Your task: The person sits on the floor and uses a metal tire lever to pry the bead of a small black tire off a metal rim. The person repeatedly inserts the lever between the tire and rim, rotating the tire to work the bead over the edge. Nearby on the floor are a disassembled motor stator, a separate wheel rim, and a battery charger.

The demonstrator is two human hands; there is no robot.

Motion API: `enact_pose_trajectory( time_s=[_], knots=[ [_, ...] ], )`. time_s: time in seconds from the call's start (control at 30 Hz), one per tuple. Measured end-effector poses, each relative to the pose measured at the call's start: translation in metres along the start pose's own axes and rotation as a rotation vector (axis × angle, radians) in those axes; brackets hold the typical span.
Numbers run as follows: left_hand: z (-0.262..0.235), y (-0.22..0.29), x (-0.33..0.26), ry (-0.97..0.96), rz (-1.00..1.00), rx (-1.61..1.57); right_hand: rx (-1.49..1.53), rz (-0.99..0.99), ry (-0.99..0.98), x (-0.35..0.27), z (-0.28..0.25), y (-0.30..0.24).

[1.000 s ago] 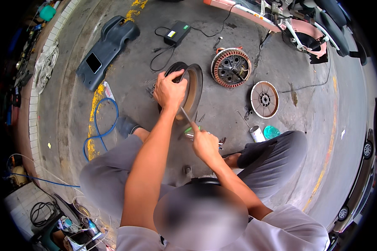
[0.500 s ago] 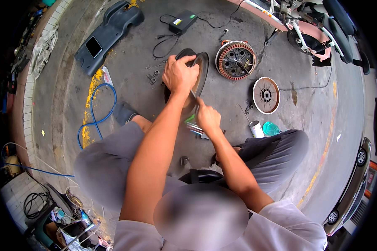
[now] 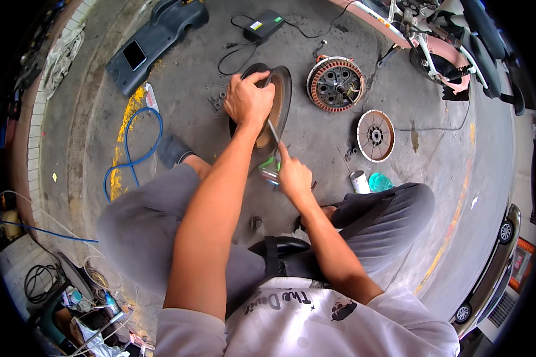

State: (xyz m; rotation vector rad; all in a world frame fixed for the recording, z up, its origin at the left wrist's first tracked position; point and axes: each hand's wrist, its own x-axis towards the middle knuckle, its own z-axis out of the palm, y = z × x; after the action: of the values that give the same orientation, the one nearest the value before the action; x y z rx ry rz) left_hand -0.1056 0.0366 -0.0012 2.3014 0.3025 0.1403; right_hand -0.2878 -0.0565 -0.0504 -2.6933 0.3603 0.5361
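The left hand is clenched over the upper edge of a round dark metal hub shell with a rusty brown inside, which stands on edge on the grey concrete floor at about 12 o'clock from the person's knees. The right hand, at 5 o'clock from the shell, grips a thin green-handled screwdriver whose shaft reaches into the shell. A round stator with copper windings lies at 2 o'clock, a flat round cover plate at 3 o'clock.

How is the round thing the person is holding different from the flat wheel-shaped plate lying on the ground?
The held drum stands on edge, steadied by the left hand; the plate lies flat, untouched. The drum looks dark and rusty brown inside; the plate is pale with a reddish rim. The drum looks bigger and deeper, the plate thin. Both are round metal parts on the concrete.
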Motion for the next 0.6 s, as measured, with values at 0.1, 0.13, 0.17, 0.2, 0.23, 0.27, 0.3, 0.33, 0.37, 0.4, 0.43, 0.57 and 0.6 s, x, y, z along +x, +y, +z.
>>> enact_pose_trajectory(
  time_s=[0.1, 0.13, 0.17, 0.2, 0.23, 0.27, 0.3, 0.33, 0.37, 0.4, 0.43, 0.57, 0.6],
  knots=[
    [-0.011, -0.002, 0.007, -0.027, -0.007, 0.011, 0.001, -0.073, -0.025, -0.047, -0.013, -0.012],
    [-0.009, 0.0, 0.008, -0.037, -0.004, 0.026, 0.018, -0.043, -0.023, -0.037, -0.011, -0.01],
    [-0.008, 0.002, 0.009, -0.046, -0.001, 0.042, 0.036, -0.014, -0.022, -0.011, -0.008, -0.007],
    [-0.005, 0.005, 0.008, -0.061, 0.009, 0.051, 0.052, 0.024, -0.013, 0.013, -0.009, -0.002],
    [0.002, 0.003, 0.006, -0.039, 0.068, 0.037, 0.035, 0.03, -0.002, 0.035, -0.014, 0.002],
    [0.009, 0.007, 0.004, -0.046, 0.072, 0.032, 0.018, 0.041, 0.006, 0.054, -0.019, 0.009],
    [0.008, 0.008, 0.005, -0.035, 0.064, 0.035, 0.001, 0.03, 0.005, 0.062, -0.025, 0.008],
    [0.008, 0.008, 0.006, -0.027, 0.056, 0.037, 0.027, 0.043, 0.011, 0.057, -0.029, 0.011],
    [0.006, 0.006, 0.004, -0.054, 0.044, 0.041, 0.052, 0.058, 0.017, 0.044, -0.033, 0.017],
    [0.005, 0.007, 0.009, -0.053, 0.04, 0.035, 0.071, 0.061, 0.032, 0.036, -0.045, 0.022],
    [0.003, 0.005, 0.011, -0.057, 0.033, 0.038, 0.12, 0.092, 0.077, 0.021, -0.054, 0.027],
    [-0.001, 0.004, 0.011, -0.059, 0.022, 0.041, 0.565, 0.13, 0.04, -0.029, -0.052, 0.082],
    [-0.001, 0.006, 0.013, -0.059, 0.025, 0.029, 0.697, 0.124, 0.037, -0.035, -0.045, 0.089]
  ],
)
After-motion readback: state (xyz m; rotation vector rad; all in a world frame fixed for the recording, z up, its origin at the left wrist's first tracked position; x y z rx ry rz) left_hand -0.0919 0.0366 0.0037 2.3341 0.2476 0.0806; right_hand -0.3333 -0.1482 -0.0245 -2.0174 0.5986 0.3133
